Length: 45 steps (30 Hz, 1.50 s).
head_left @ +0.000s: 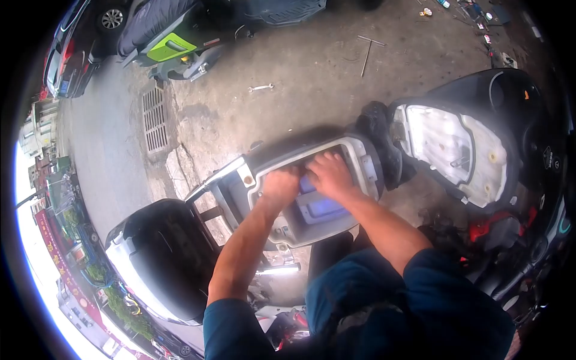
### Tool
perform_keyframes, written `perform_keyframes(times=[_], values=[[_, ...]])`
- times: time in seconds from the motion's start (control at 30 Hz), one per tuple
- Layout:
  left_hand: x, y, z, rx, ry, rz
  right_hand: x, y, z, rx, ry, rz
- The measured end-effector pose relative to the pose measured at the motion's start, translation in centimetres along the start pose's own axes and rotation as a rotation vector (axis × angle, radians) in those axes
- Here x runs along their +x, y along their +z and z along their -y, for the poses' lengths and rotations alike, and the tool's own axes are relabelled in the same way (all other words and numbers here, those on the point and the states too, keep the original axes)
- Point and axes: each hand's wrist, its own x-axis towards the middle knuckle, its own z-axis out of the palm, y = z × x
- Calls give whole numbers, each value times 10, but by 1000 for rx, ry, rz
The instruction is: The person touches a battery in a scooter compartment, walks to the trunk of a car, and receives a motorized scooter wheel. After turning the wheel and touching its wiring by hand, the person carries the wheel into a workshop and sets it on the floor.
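Observation:
An open storage compartment with a pale rim (355, 144) lies in front of me, part of a scooter. Both of my hands reach into it. My left hand (281, 187) is at the near-left part of the opening, fingers curled downward; what they hold, if anything, is hidden. Beside it, my right hand (329, 173) has its fingers bent over the inside, and its fingertips are blurred. Under and between the hands shows a bluish-purple object (324, 207) on the compartment floor. The raised seat (450, 144) shows its white underside at the right.
A black top box (171, 258) stands at the left. On the ground beyond lie a wrench (261, 88) and a T-handle tool (367, 54), near a floor grate (155, 119). A green and black vehicle (171, 45) stands at the top left, with red parts (480, 231) at the right.

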Motion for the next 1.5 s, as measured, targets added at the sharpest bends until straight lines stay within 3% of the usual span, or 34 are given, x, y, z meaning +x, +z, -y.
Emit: perform_keyframes(times=[0.13,0.3,0.4,0.5,0.57,0.63,0.7,0.73,0.8,0.87,1.03,1.13,1.27,1.3,1.4,1.5], values=[[-1,1,4,-50,51,-69,2,-1,-6,-3,-33,-22],[5,1,-1,-11,-63,78,6,3,2,-27,-40,-3],[11,11,-9,-44,-85,-56,8,4,6,-65,0,60],[6,11,-9,-212,-126,-28,7,12,8,-106,47,-20],[2,32,1,-174,-12,-273,8,12,11,-148,20,-5],[-3,5,-2,-179,-37,-45,6,8,16,-203,22,1],[-1,18,7,-179,79,-114,4,11,13,-213,7,-2],[-2,7,9,-161,128,-18,3,10,12,-211,3,11],[-2,20,14,-154,229,-173,3,10,17,-207,-8,-39],[-2,18,14,-165,189,-115,2,12,15,-198,5,-32],[5,33,0,-212,13,-209,7,12,20,-188,22,-95],[7,22,-15,-233,-137,-143,7,15,20,-223,40,-121],[10,20,-3,-265,10,-145,6,13,24,-215,65,-102],[8,8,-2,-297,18,-46,5,15,23,-225,83,-77],[11,26,-2,-290,48,-193,6,11,26,-248,71,-74],[8,22,-1,-253,86,-156,5,11,27,-250,54,-82]])
